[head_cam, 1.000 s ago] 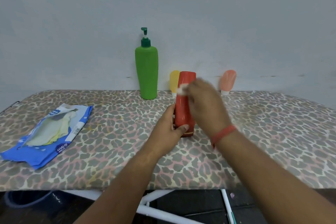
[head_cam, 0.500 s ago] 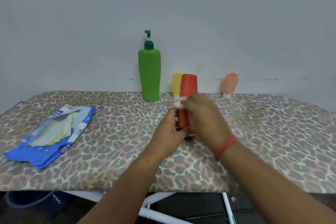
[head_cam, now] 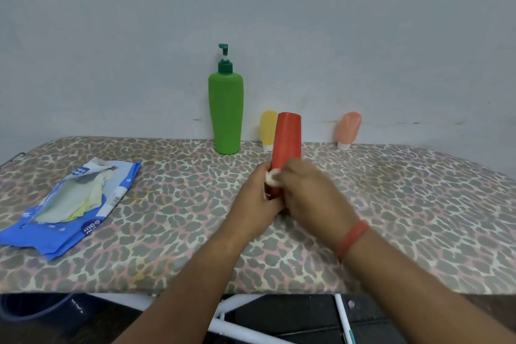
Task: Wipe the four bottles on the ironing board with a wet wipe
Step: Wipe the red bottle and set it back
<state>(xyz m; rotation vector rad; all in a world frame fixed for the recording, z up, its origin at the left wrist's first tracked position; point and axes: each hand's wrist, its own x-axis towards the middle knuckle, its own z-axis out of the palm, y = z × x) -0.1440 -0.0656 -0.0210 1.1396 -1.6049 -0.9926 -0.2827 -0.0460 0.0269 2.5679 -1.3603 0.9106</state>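
Note:
A red bottle (head_cam: 287, 139) stands upright in the middle of the leopard-print ironing board (head_cam: 178, 220). My left hand (head_cam: 258, 201) grips its lower part from the left. My right hand (head_cam: 310, 195) holds a small white wet wipe (head_cam: 271, 177) against the bottle's lower front; the bottle's base is hidden behind my hands. At the back by the wall stand a tall green pump bottle (head_cam: 226, 114), a small yellow bottle (head_cam: 268, 129) and a small pink bottle (head_cam: 348, 129), both cap down.
A blue wet-wipe pack (head_cam: 69, 204), torn open, lies on the board's left side. A grey wall runs right behind the bottles. The board's white metal legs (head_cam: 237, 327) show below its front edge.
My right hand has slid the wipe down the red bottle from near its top to its lower part. My left hand has kept its grip.

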